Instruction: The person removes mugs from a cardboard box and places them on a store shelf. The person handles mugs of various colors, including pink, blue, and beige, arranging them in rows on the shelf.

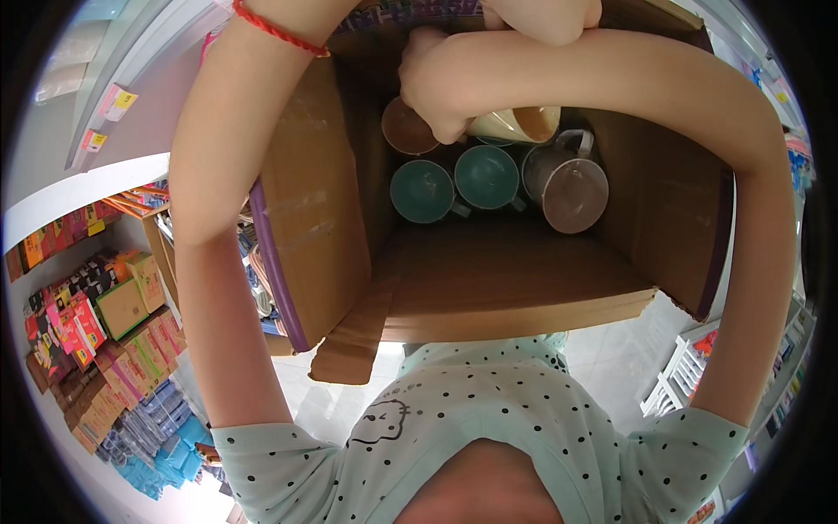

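My right hand [436,83] reaches into a cardboard box [515,271], its fingers closed at the side of a cream mug [513,124]. That mug is tipped over, its mouth toward the right; the grip on it is partly hidden. Below and around it stand two teal mugs [422,191], a brownish-pink mug [410,127] and a greyish-pink mug [574,194] with its handle up. My left arm, with a red cord at the wrist, runs up past the box's left flap. What appears to be my left hand [550,19] shows at the top edge over my right forearm, mostly cut off.
Flaps of the box [314,201] stand out on both sides, and a torn strip [349,341] hangs at its near left corner. Shelves of packed goods [113,323] line the left. A white rack [685,362] stands at the lower right.
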Tool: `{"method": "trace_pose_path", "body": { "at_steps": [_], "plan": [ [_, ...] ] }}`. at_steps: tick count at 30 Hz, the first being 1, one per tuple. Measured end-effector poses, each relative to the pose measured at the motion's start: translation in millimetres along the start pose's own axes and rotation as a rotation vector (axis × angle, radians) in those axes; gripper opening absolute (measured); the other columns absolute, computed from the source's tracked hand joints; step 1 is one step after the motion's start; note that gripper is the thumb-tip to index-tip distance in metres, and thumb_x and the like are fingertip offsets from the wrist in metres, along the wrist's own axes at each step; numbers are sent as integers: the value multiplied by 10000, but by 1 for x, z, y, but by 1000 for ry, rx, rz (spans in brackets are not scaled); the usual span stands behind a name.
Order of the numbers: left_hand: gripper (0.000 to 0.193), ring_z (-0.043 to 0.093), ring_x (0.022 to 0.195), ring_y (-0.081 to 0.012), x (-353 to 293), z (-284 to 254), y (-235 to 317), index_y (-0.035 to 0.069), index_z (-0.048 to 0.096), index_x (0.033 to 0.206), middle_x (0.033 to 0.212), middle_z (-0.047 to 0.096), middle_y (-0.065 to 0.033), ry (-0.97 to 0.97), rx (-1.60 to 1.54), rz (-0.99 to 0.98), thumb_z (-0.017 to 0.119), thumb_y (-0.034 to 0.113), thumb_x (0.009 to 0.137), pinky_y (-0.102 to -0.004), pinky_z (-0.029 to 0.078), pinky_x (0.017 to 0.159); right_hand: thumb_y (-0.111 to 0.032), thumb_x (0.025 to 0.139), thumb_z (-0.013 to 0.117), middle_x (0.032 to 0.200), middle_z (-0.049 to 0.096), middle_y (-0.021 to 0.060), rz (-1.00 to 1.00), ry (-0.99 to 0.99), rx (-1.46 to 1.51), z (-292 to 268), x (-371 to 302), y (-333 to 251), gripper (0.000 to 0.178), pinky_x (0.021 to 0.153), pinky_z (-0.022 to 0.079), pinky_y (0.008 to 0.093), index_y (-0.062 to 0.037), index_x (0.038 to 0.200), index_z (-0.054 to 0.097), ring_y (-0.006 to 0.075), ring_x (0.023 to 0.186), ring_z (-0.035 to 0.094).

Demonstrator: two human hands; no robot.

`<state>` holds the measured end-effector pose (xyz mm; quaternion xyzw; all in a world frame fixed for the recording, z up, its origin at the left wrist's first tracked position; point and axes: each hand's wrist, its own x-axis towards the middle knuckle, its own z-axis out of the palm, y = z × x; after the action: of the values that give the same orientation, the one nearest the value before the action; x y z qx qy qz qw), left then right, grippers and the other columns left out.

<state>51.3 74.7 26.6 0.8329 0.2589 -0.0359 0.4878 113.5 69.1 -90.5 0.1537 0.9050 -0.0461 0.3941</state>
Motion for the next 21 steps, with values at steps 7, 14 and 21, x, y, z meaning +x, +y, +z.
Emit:
{"method": "trace_pose_path", "body": {
  "at_steps": [7, 14, 21],
  "plan": [
    [325, 622, 820, -250, 1, -2, 2, -11, 634, 1062, 894, 665, -162, -20, -17, 5, 497, 130, 802, -331, 482, 750, -105, 612, 666, 798, 663, 85, -41, -21, -73, 5, 16, 5, 140, 578, 465, 340, -68, 746, 689, 238, 695, 586],
    [329, 620, 825, -252, 4, -5, 5, -12, 634, 1063, 903, 665, -163, -41, -29, 1, 497, 127, 799, -329, 481, 754, -134, 654, 654, 805, 656, 87, -279, 168, 46, 7, 10, 5, 128, 564, 451, 335, -49, 748, 673, 249, 697, 572],
    [332, 618, 829, -254, 10, -14, 8, -14, 633, 1065, 912, 666, -164, -82, -44, -15, 496, 124, 797, -326, 479, 757, -163, 697, 642, 812, 649, 89, -400, 133, 90, 1, 3, 6, 145, 549, 436, 330, -29, 751, 656, 260, 699, 559]
  ]
}}
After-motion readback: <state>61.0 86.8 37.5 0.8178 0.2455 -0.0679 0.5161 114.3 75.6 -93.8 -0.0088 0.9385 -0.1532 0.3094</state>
